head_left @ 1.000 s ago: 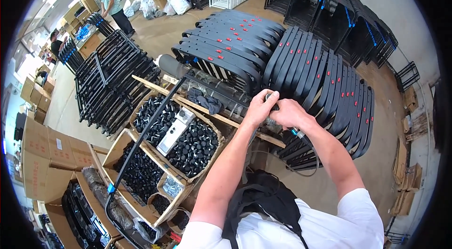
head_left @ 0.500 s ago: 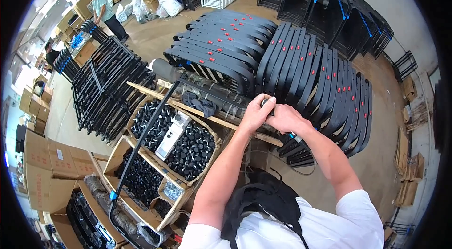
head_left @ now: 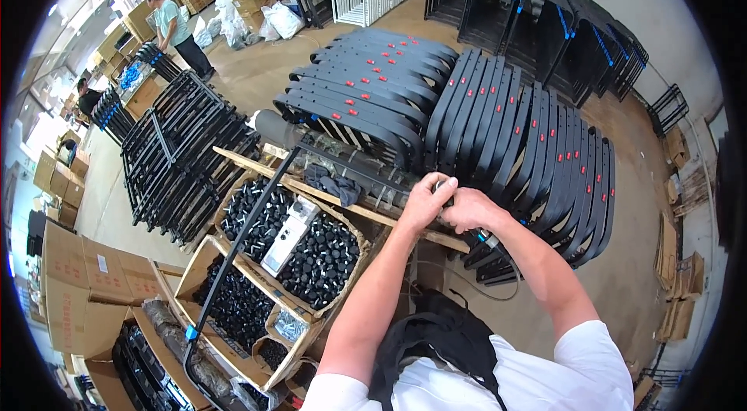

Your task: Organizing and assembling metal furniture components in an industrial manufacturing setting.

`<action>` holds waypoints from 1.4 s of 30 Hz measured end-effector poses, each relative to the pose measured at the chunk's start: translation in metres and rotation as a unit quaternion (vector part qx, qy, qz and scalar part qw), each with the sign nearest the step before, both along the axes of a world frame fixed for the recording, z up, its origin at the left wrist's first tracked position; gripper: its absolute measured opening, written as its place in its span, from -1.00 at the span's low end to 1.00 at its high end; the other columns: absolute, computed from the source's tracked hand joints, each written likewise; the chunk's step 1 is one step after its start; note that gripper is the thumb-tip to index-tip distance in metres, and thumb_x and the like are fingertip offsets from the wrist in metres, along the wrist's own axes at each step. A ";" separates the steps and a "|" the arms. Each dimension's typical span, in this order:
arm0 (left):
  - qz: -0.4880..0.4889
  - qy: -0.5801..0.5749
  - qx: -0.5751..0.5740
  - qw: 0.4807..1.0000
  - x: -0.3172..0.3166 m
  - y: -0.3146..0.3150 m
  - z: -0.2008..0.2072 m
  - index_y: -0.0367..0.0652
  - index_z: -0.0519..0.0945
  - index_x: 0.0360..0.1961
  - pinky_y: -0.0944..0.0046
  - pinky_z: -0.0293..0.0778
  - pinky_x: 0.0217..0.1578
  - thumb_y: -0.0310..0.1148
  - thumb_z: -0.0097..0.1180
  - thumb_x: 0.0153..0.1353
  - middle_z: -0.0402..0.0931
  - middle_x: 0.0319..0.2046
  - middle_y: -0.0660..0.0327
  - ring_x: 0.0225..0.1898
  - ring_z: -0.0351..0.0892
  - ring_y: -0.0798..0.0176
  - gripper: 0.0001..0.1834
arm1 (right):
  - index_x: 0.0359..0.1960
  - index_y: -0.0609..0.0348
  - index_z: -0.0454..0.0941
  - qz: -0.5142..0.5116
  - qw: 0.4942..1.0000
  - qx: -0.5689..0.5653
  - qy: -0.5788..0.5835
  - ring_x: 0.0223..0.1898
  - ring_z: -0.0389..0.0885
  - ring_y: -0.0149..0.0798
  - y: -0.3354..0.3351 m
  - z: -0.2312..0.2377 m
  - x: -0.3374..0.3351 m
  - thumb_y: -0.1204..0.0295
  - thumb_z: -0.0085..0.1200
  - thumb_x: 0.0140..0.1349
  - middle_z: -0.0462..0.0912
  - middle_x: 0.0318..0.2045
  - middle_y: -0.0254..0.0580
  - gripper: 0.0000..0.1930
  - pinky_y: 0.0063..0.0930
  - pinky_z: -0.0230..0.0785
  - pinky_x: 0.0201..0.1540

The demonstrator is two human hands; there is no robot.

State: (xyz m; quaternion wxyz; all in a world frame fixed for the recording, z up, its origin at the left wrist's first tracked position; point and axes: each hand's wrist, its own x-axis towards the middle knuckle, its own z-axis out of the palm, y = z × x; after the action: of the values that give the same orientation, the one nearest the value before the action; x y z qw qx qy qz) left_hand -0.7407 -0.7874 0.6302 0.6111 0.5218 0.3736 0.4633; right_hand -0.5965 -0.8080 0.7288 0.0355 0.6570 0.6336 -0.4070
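A bent black tube frame [head_left: 257, 213] lies across the bench from lower left, turns a corner, and runs to my hands. Around its right-hand stretch my left hand [head_left: 425, 202] is closed, thumb on top; what lies beneath the fingers is mostly hidden. Pressed close beside it, my right hand [head_left: 472, 210] is wrapped round an air tool [head_left: 487, 238], of which a metal end with a blue fitting shows below the fist. A thin air hose [head_left: 498, 296] loops from it. The tool's tip is hidden between my hands.
Bins of black knob-headed screws [head_left: 315, 267] and small black parts [head_left: 237, 294] stand left, with a white box [head_left: 289, 238] among them. Stacked black frames [head_left: 513, 131] with red pieces fill the far side. A wooden strip [head_left: 381, 213] edges the bench. Another person [head_left: 175, 30] stands far left.
The view has shifted slightly, so the bench and frames sit a little lower. My hands stay together at the tube frame, and more of the tool's end shows below the right fist.
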 end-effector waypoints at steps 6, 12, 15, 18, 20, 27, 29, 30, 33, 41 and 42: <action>0.003 0.001 0.005 1.000 -0.002 -0.004 0.006 -0.24 0.70 -0.08 0.33 0.48 -0.18 -0.13 0.26 0.49 0.62 -0.29 0.36 -0.25 0.48 0.48 -0.67 | -0.38 0.33 0.68 0.002 1.000 0.022 0.008 -0.38 0.74 -0.15 0.000 -0.003 -0.006 0.29 0.20 0.09 0.76 -0.44 -0.06 -0.71 -0.23 0.53 -0.29; -0.005 0.005 0.015 1.000 -0.001 -0.003 0.016 -0.23 0.70 -0.12 0.32 0.50 -0.20 -0.11 0.28 0.48 0.61 -0.32 0.36 -0.26 0.48 0.47 -0.66 | -0.35 0.39 0.67 -0.012 0.999 0.024 0.039 -0.39 0.72 -0.21 -0.005 0.008 -0.006 0.36 0.21 0.10 0.76 -0.42 -0.06 -0.74 -0.30 0.54 -0.32; -0.011 -0.021 0.010 1.000 0.003 -0.002 0.020 -0.24 0.71 -0.13 0.31 0.50 -0.22 -0.12 0.29 0.48 0.61 -0.33 0.36 -0.27 0.49 0.47 -0.66 | -0.37 0.38 0.68 -0.039 0.997 0.018 0.068 -0.42 0.72 -0.21 -0.010 0.012 -0.006 0.38 0.22 0.09 0.76 -0.42 -0.06 -0.76 -0.31 0.53 -0.36; -0.005 -0.044 0.019 0.999 0.000 0.003 0.020 -0.26 0.71 -0.16 0.30 0.50 -0.25 -0.11 0.31 0.45 0.62 -0.36 0.34 -0.30 0.50 0.45 -0.64 | -0.37 0.38 0.68 -0.055 0.994 0.040 0.091 -0.43 0.70 -0.24 -0.009 0.007 -0.013 0.41 0.21 0.10 0.75 -0.43 -0.08 -0.78 -0.32 0.53 -0.38; 0.010 -0.052 0.025 0.998 0.000 0.001 0.020 -0.29 0.72 -0.18 0.27 0.51 -0.26 -0.10 0.32 0.43 0.62 -0.39 0.30 -0.32 0.50 0.44 -0.62 | -0.36 0.36 0.69 -0.038 0.996 0.054 0.063 -0.44 0.70 -0.27 -0.009 0.002 -0.015 0.42 0.20 0.10 0.74 -0.45 -0.12 -0.80 -0.34 0.53 -0.37; 0.051 -0.091 0.056 0.993 -0.057 0.009 0.073 -0.23 0.69 -0.28 0.34 0.39 -0.40 -0.14 0.32 0.46 0.49 -0.49 0.44 -0.41 0.38 0.54 -0.67 | -0.16 0.35 0.71 0.008 0.997 0.078 -0.018 -0.47 0.79 -0.20 -0.014 0.090 -0.085 0.16 0.20 0.22 0.81 -0.39 -0.07 -0.58 -0.22 0.64 -0.29; 0.083 -0.083 0.024 0.993 -0.101 0.026 0.060 -0.22 0.68 -0.31 0.33 0.40 -0.39 -0.14 0.31 0.46 0.48 -0.49 0.44 -0.41 0.38 0.52 -0.66 | -0.20 0.38 0.71 0.059 0.996 0.061 0.003 -0.49 0.79 -0.17 0.014 0.071 -0.118 0.18 0.18 0.21 0.80 -0.41 -0.07 -0.59 -0.21 0.64 -0.30; 0.110 -0.054 0.038 0.992 -0.121 0.034 0.053 -0.22 0.68 -0.32 0.32 0.40 -0.38 -0.12 0.30 0.47 0.50 -0.49 0.43 -0.41 0.39 0.51 -0.65 | -0.26 0.41 0.70 0.066 0.995 0.066 0.040 -0.51 0.78 -0.14 0.027 0.060 -0.134 0.20 0.17 0.20 0.79 -0.43 -0.04 -0.60 -0.21 0.64 -0.30; 0.167 0.008 0.026 0.986 -0.173 0.063 0.050 -0.23 0.68 -0.32 0.30 0.44 -0.32 -0.09 0.27 0.47 0.57 -0.47 0.37 -0.38 0.44 0.47 -0.61 | -0.35 0.41 0.71 0.094 0.992 0.068 0.056 -0.50 0.78 -0.13 0.082 0.025 -0.175 0.19 0.17 0.18 0.77 -0.49 -0.01 -0.60 -0.18 0.62 -0.31; 0.324 -0.009 0.029 0.946 -0.306 0.161 0.055 -0.23 0.70 -0.16 0.27 0.48 -0.12 -0.03 0.24 0.46 0.63 -0.31 0.29 -0.23 0.51 0.39 -0.60 | -0.21 0.35 0.75 0.207 0.971 0.109 0.055 -0.35 0.84 -0.06 0.211 0.041 -0.316 0.19 0.11 0.19 0.81 -0.43 0.02 -0.59 -0.15 0.64 -0.15; 0.332 0.009 0.031 0.943 -0.317 0.174 0.055 -0.24 0.70 -0.12 0.25 0.48 -0.08 -0.02 0.23 0.46 0.63 -0.28 0.26 -0.19 0.52 0.35 -0.58 | -0.23 0.32 0.77 0.211 0.971 0.100 0.047 -0.30 0.85 -0.05 0.224 0.045 -0.328 0.19 0.09 0.18 0.82 -0.41 0.04 -0.60 -0.15 0.64 -0.11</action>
State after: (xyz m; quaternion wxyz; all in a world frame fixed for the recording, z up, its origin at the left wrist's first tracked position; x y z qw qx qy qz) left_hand -1.0580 -0.6136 0.6851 0.4027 0.3912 0.5162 0.6468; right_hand -0.9248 -0.5836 0.7734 0.0249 0.4891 0.7963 -0.3551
